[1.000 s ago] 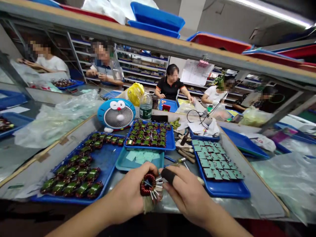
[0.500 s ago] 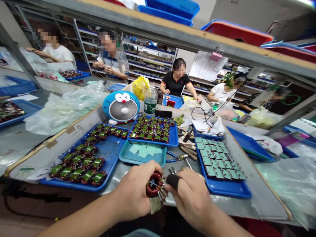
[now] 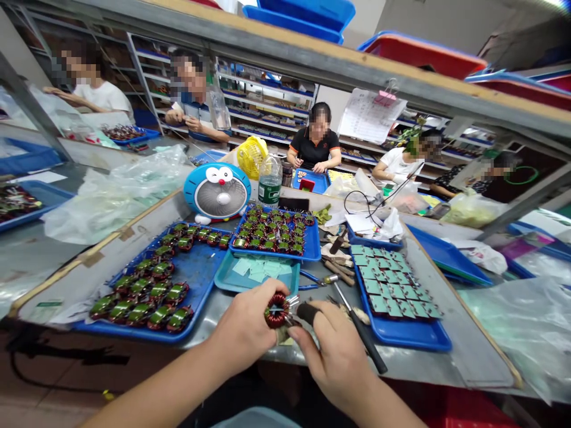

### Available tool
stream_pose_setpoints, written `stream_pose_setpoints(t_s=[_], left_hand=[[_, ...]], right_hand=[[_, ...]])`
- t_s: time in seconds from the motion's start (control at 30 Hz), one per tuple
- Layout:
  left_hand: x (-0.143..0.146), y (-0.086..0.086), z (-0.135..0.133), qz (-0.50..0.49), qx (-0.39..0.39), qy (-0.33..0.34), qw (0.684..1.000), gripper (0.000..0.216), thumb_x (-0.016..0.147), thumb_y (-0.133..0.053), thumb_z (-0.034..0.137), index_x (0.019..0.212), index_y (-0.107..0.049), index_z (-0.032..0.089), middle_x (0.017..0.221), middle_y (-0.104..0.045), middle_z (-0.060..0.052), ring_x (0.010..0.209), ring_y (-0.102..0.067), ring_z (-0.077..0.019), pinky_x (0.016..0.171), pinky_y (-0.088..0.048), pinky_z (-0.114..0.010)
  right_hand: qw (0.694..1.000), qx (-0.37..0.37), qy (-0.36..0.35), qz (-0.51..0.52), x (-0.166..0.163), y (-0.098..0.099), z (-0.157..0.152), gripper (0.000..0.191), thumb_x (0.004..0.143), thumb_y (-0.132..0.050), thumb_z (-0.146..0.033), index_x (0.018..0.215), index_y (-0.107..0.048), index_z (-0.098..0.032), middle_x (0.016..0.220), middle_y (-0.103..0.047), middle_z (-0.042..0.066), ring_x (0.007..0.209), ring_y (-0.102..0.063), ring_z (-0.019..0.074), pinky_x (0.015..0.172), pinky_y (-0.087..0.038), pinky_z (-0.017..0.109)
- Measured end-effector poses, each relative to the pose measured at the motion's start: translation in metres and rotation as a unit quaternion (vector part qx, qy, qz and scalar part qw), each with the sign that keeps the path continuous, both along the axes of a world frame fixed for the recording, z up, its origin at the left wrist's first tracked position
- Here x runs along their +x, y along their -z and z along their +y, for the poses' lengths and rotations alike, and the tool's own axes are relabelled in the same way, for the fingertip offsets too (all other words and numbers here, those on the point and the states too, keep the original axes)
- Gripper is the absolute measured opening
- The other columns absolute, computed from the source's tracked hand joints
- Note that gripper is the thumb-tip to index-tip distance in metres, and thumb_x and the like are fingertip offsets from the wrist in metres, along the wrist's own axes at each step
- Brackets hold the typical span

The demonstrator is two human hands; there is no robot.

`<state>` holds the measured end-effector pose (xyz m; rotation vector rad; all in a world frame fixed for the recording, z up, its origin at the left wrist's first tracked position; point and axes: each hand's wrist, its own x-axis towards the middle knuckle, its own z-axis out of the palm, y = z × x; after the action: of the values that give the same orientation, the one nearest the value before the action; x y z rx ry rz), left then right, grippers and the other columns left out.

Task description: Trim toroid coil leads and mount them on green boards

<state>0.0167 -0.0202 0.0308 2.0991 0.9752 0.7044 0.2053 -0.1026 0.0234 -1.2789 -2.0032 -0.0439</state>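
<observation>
My left hand [image 3: 247, 318] is closed around a toroidal coil [image 3: 277, 310] wound with copper-coloured wire, its ring opening turned towards me. Bare wire leads [image 3: 293, 302] stick out of the coil's right side. My right hand [image 3: 334, 345] is at these leads, thumb and forefinger bent together on the lower ones; the exact contact is partly hidden. A black cover [image 3: 307, 312] sits on the right forefinger. Just beyond the hands lies a teal tray [image 3: 223, 278] with pale green sheets [image 3: 256, 268]. A hammer [image 3: 361, 330] with a black handle rests beside my right hand.
Coils fill parts of a blue left tray [image 3: 196, 279] and a middle tray [image 3: 314, 244]. Green-topped pieces stand in a right tray [image 3: 414, 336]. Blue-handled pliers [image 3: 312, 278], a fan [image 3: 217, 191] and a bottle [image 3: 270, 181] are behind. Several co-workers sit across the bench.
Both hands have tilted the coil and shifted slightly upward, and its leads now point more to the right. The right hand has moved down a little, uncovering the hammer.
</observation>
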Motion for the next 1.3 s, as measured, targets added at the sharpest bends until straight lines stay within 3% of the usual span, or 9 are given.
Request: stream_pose_setpoints(t_s=[0.2,0.3,0.5,0.63,0.73,0.87,0.97,1.1,1.3], left_hand=[[0.002,-0.005,-0.011,-0.043,-0.033,0.022,0.998,0.027,0.079,-0.075,0.022,0.100,-0.057,0.023,0.080,-0.070,0.003,0.068,-0.062,-0.0179,0.062,-0.044,-0.026],[0.001,-0.003,-0.012,-0.079,-0.034,0.009,0.996,0.029,0.078,-0.076,0.020,0.101,-0.058,0.024,0.080,-0.070,0.004,0.067,-0.063,-0.0172,0.063,-0.046,-0.025],[-0.005,0.010,-0.016,-0.146,-0.062,0.004,0.987,0.049,0.080,-0.084,0.028,0.124,-0.063,0.026,0.114,-0.073,-0.008,0.101,-0.070,-0.0287,0.091,-0.052,-0.036],[-0.009,0.022,-0.026,-0.334,-0.315,0.088,0.884,0.085,0.088,-0.075,0.058,0.158,-0.035,0.029,0.132,-0.066,-0.015,0.112,-0.067,-0.0340,0.096,-0.053,-0.045],[-0.007,0.028,-0.025,-0.371,-0.450,0.173,0.794,0.068,0.093,-0.061,0.069,0.141,-0.056,0.022,0.097,-0.071,-0.010,0.077,-0.070,-0.0232,0.075,-0.057,-0.038],[-0.005,0.026,-0.015,-0.400,-0.476,0.150,0.769,0.046,0.091,-0.076,0.052,0.122,-0.066,0.019,0.081,-0.069,-0.005,0.062,-0.062,-0.0134,0.063,-0.054,-0.027],[-0.006,0.020,-0.009,-0.437,-0.530,0.106,0.719,0.052,0.092,-0.071,0.059,0.121,-0.069,0.016,0.082,-0.072,-0.006,0.056,-0.057,-0.0112,0.061,-0.056,-0.029],[-0.007,0.014,0.000,-0.478,-0.591,0.055,0.648,0.063,0.095,-0.055,0.072,0.112,-0.074,0.014,0.075,-0.072,-0.006,0.048,-0.054,-0.0096,0.055,-0.053,-0.027],[-0.007,0.013,0.007,-0.503,-0.609,0.036,0.612,0.066,0.099,-0.047,0.072,0.107,-0.074,0.013,0.074,-0.073,-0.006,0.049,-0.056,-0.0101,0.058,-0.052,-0.027]], right_hand=[[0.996,0.016,-0.087,0.018,0.009,0.000,0.006,0.013,0.107,-0.051,-0.019,0.100,-0.063,-0.018,0.086,-0.070,0.010,0.075,-0.062,0.0233,0.067,-0.051,0.035],[0.995,0.012,-0.069,0.068,0.004,0.004,0.006,0.016,0.109,-0.048,-0.024,0.106,-0.062,-0.018,0.088,-0.070,0.009,0.078,-0.064,0.0219,0.069,-0.053,0.034],[0.995,-0.049,-0.055,0.074,0.007,-0.009,0.006,0.020,0.109,-0.050,-0.031,0.104,-0.066,-0.020,0.091,-0.072,0.006,0.081,-0.065,0.0210,0.071,-0.051,0.033],[0.991,0.042,-0.107,-0.070,0.024,-0.031,0.009,0.028,0.110,-0.045,-0.023,0.090,-0.065,-0.022,0.088,-0.075,0.007,0.069,-0.058,0.0201,0.063,-0.045,0.034],[0.976,0.051,-0.139,-0.158,0.023,-0.036,0.010,0.043,0.111,-0.033,-0.021,0.079,-0.063,-0.023,0.088,-0.075,0.008,0.069,-0.059,0.0220,0.066,-0.047,0.038],[0.993,-0.013,-0.098,-0.069,0.017,-0.026,0.004,0.024,0.109,-0.047,-0.026,0.098,-0.067,-0.021,0.105,-0.078,0.009,0.086,-0.068,0.0225,0.077,-0.055,0.038],[0.992,-0.089,-0.006,0.089,0.023,-0.013,-0.005,0.019,0.104,-0.062,-0.033,0.119,-0.067,-0.023,0.110,-0.077,0.007,0.097,-0.072,0.0221,0.084,-0.057,0.033],[0.967,-0.151,0.073,0.193,0.030,0.008,-0.018,0.017,0.103,-0.062,-0.034,0.112,-0.073,-0.026,0.102,-0.078,0.005,0.093,-0.075,0.0229,0.081,-0.060,0.031],[0.949,-0.204,0.076,0.228,0.024,0.031,-0.028,0.023,0.101,-0.063,-0.040,0.107,-0.077,-0.023,0.102,-0.080,0.007,0.095,-0.077,0.0267,0.083,-0.062,0.032]])
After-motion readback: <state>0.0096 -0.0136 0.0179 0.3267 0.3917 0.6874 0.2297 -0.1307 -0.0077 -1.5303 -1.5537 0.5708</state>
